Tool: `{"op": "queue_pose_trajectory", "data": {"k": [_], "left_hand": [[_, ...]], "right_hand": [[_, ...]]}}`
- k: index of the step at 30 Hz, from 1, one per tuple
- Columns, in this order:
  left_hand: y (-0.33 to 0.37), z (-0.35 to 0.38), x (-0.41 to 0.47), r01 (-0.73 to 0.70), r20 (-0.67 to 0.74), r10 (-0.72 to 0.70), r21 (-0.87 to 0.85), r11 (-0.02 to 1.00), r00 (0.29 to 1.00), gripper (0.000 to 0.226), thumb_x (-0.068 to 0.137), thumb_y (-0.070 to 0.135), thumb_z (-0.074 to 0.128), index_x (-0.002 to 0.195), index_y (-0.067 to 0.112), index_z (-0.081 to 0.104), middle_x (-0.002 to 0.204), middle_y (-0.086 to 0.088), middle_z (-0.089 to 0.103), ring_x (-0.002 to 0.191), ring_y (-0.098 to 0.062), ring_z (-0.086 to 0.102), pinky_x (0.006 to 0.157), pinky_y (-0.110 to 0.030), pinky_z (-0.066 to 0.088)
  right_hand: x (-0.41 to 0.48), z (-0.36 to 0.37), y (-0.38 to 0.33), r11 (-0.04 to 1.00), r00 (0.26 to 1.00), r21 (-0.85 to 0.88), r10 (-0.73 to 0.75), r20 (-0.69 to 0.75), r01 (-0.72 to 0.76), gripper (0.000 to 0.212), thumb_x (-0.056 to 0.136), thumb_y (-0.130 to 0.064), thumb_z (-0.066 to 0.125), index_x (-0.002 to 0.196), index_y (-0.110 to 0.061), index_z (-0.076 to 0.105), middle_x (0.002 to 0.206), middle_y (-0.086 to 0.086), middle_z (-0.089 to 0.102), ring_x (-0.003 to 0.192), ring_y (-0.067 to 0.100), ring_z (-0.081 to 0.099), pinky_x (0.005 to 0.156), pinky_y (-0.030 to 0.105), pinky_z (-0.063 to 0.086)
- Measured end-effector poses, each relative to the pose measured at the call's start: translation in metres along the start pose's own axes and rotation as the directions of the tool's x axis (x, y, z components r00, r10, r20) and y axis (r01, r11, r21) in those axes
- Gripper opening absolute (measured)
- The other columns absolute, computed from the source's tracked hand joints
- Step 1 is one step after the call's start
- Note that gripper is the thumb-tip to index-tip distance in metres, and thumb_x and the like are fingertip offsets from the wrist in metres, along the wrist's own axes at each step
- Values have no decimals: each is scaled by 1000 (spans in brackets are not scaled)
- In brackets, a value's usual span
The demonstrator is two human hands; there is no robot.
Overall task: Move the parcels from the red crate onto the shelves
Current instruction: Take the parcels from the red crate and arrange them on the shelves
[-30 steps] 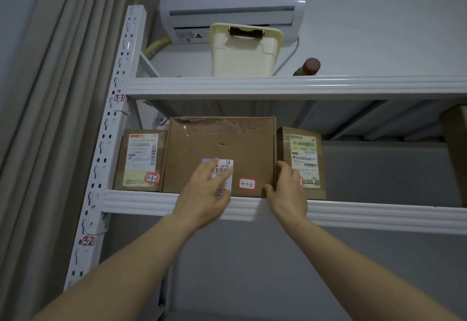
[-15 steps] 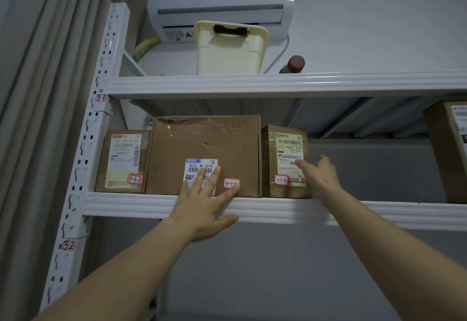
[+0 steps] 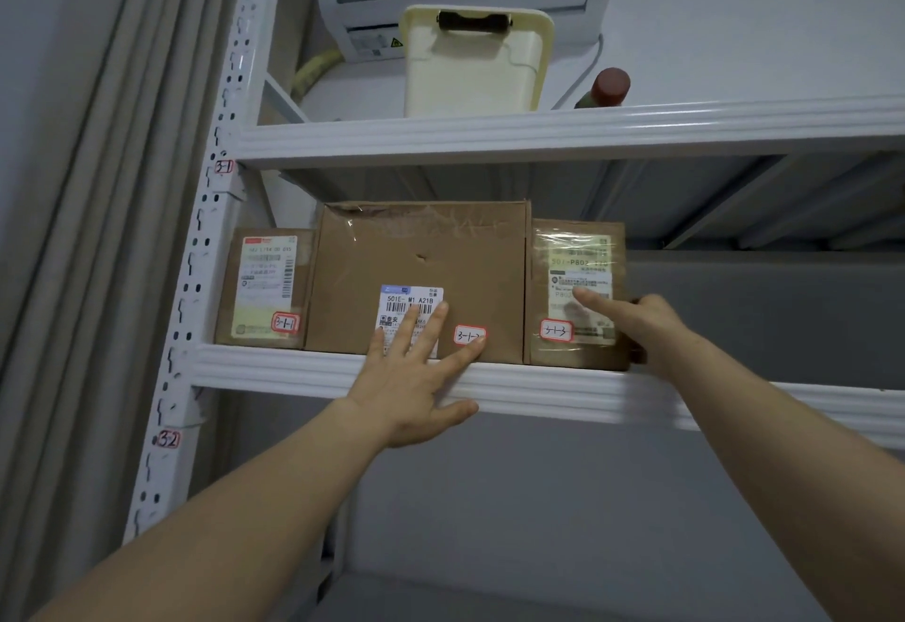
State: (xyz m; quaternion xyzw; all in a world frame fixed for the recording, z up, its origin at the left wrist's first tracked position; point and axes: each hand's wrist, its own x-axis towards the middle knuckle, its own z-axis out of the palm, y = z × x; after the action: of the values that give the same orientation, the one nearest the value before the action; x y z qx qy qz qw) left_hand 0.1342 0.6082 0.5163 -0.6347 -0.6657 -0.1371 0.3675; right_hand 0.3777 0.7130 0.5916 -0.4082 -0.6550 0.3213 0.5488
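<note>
Two hands engaged: your left hand [image 3: 411, 391], flat with fingers spread, braces the middle parcel [image 3: 421, 249] on the shelf [image 3: 538, 391]. Your right hand [image 3: 656, 327] clasps the small parcel [image 3: 578, 249] touching the middle parcel's right side. Slide it flush, label outward.

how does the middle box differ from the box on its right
The middle box is wider and taller; the right box is narrow. The middle box has a small white label low on its front; the right box's label covers most of its front. The left hand presses flat fingers on the middle box; the right hand holds the right box at its right edge. Both are brown cardboard, side by side on one shelf.
</note>
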Motion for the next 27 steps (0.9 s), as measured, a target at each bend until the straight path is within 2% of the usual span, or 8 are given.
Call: {"op": "queue_pose_trajectory", "data": {"k": [4, 6, 8, 10, 13, 17, 20, 27], "left_hand": [[0, 0, -1, -5, -3, 5, -13, 1000, 1000, 77, 63, 81, 1, 134, 61, -21, 150, 4, -39, 140, -27, -30, 115, -56, -4], [0, -1, -1, -3, -7, 2, -17, 1000, 1000, 77, 64, 81, 2, 134, 62, -21, 149, 4, -39, 141, -26, -30, 115, -56, -4], [0, -2, 0, 2, -8, -2, -10, 1000, 1000, 74, 68, 81, 7, 133, 62, -21, 149, 5, -40, 141, -25, -30, 115, -57, -3], [0, -2, 0, 4, -1, -4, -5, 1000, 1000, 72, 72, 81, 12, 134, 62, -20, 149, 4, -40, 141, -24, -30, 115, -58, -3], [0, -3, 0, 4, 0, -4, 3, 1000, 1000, 73, 70, 81, 9, 135, 62, -19, 149, 4, -40, 141, -23, -29, 113, -58, -1], [0, -3, 1, 10, 15, -10, -5, 1000, 1000, 70, 79, 79, 21, 137, 61, -14, 150, 3, -38, 141, -21, -29, 114, -59, 0], [0, -2, 4, 11, 7, -11, 8, 1000, 1000, 79, 63, 82, 4, 137, 61, -15, 150, 3, -38, 142, -20, -28, 113, -59, 1], [2, -4, 5, 29, 16, -28, -26, 999, 999, 81, 65, 82, 9, 140, 59, -8, 152, 3, -35, 142, -18, -27, 113, -59, 4]], "right_hand": [[1, -4, -1, 997, 997, 30, 63, 44, -64, 118, 57, -65, 77, 146, -6, 26, 146, 17, 38, 130, 37, 40, 105, 53, 37], [8, -7, 1, 993, 994, 84, 77, 75, -83, 131, 46, -68, 80, 148, -8, 24, 147, 16, 38, 132, 37, 39, 108, 53, 33], [19, -10, 6, 988, 992, 125, 81, 101, -93, 143, 23, -73, 84, 142, -9, 36, 136, 15, 51, 123, 35, 49, 106, 53, 37], [24, -10, 7, 983, 990, 155, 83, 115, -100, 133, 18, -67, 88, 131, -9, 49, 118, 13, 64, 110, 32, 58, 99, 50, 44], [16, -12, -1, 981, 985, 167, 76, 156, -102, 87, 41, -44, 88, 115, -7, 60, 97, 12, 72, 91, 28, 67, 76, 41, 52], [12, -17, -2, 983, 980, 168, 35, 194, -68, 54, 64, -31, 82, 110, -13, 62, 95, 10, 72, 87, 29, 68, 66, 44, 53], [11, -16, 1, 980, 982, 191, 16, 189, -53, 47, 72, -29, 79, 112, -15, 61, 96, 8, 71, 88, 28, 67, 69, 45, 54], [6, -14, 1, 975, 986, 222, -31, 162, -6, 43, 72, -30, 79, 109, -15, 63, 98, 7, 72, 90, 26, 67, 85, 48, 53]]}}
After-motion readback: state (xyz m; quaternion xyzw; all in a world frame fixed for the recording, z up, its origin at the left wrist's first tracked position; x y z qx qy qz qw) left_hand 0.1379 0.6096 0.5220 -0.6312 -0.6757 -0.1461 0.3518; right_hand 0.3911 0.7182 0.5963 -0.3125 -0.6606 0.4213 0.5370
